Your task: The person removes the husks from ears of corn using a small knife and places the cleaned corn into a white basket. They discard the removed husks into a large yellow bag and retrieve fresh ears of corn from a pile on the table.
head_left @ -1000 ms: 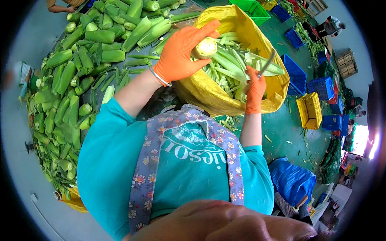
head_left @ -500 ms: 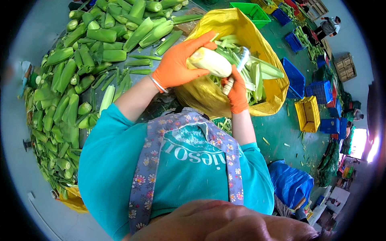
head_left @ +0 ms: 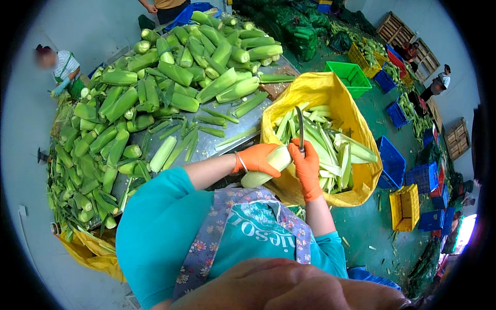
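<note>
In an orange glove, my left hand (head_left: 260,159) is wrapped round a pale, mostly peeled ear of corn (head_left: 279,158), tilted close to my apron. My right hand (head_left: 307,168), gloved the same, grips a knife (head_left: 300,122) whose slim curved blade points up and away from me. Its handle is hidden in my fingers. The right hand is beside the upper end of the ear; whether they touch I cannot tell. Just beyond both hands stands a wide yellow sack (head_left: 369,182), its mouth open, holding pale green stripped husks (head_left: 330,147).
Left of me, a metal table (head_left: 206,142) carries a big heap of green corn ears (head_left: 121,106). A green crate (head_left: 349,77), blue crates (head_left: 391,161) and a yellow crate (head_left: 404,207) stand on the green floor to the right. Co-workers are at the far left, top and far right.
Both hands have come nearer my body with the ear, which now slants the other way. The knife blade has swung more upright. The view has shifted, showing more of the far table.
</note>
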